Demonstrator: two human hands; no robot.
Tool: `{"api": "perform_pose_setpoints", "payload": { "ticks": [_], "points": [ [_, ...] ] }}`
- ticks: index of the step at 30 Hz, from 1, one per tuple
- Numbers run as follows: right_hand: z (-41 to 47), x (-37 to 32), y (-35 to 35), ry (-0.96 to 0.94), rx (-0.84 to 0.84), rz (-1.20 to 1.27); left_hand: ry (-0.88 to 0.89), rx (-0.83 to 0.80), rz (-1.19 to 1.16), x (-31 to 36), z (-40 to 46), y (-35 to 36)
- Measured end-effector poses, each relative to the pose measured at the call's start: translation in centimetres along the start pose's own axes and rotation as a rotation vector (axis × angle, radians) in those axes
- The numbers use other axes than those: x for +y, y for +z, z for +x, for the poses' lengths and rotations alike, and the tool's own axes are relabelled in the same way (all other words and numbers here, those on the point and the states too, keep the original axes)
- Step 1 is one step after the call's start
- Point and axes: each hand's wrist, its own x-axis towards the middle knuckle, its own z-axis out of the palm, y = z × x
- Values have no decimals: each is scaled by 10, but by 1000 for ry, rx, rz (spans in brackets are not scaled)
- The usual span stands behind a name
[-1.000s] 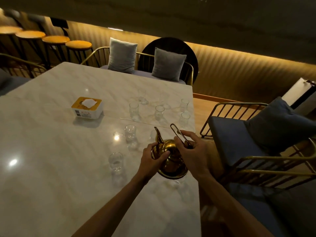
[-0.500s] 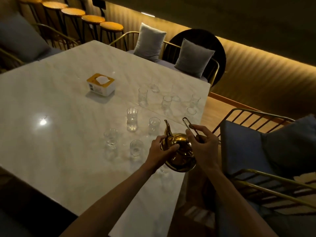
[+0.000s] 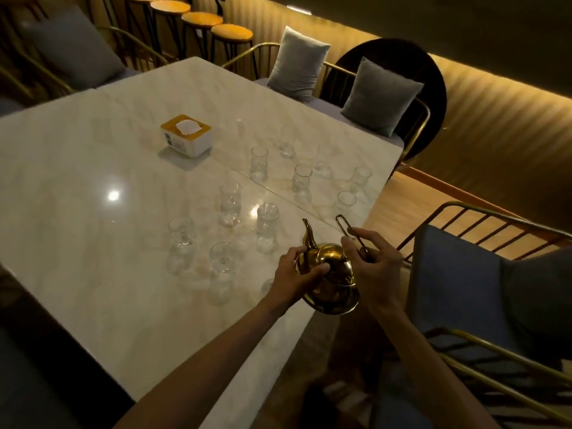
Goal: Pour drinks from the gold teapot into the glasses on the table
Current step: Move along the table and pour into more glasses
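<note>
Near the surface's right edge, the gold teapot (image 3: 328, 275) hangs just above the marble between both hands: the left hand (image 3: 296, 277) grips its body by the spout side, and the right hand (image 3: 373, 274) pinches the thin wire handle (image 3: 351, 235). Over the last second the pot has stayed level and no stream shows, so pouring has probably not begun. The nearest glass (image 3: 223, 257) stands just left of it, others further in toward the far edge, a tissue box (image 3: 186, 135) beyond; the close-set glasses may get knocked.
</note>
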Motion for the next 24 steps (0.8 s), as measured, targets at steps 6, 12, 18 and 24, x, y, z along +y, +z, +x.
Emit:
{"api": "perform_pose_setpoints", "payload": {
  "ticks": [6, 12, 18, 24],
  "points": [
    [32, 33, -43, 34, -183, 61, -44, 132, -99, -3, 9, 60],
    [59, 49, -65, 25, -291, 79, -92, 184, -196, -1, 14, 96],
    [73, 61, -61, 33, -355, 51, -121, 218, -203, -8, 22, 106],
    [88, 84, -47, 66, -426, -24, -206, 176, -247, -13, 33, 107]
  ]
}}
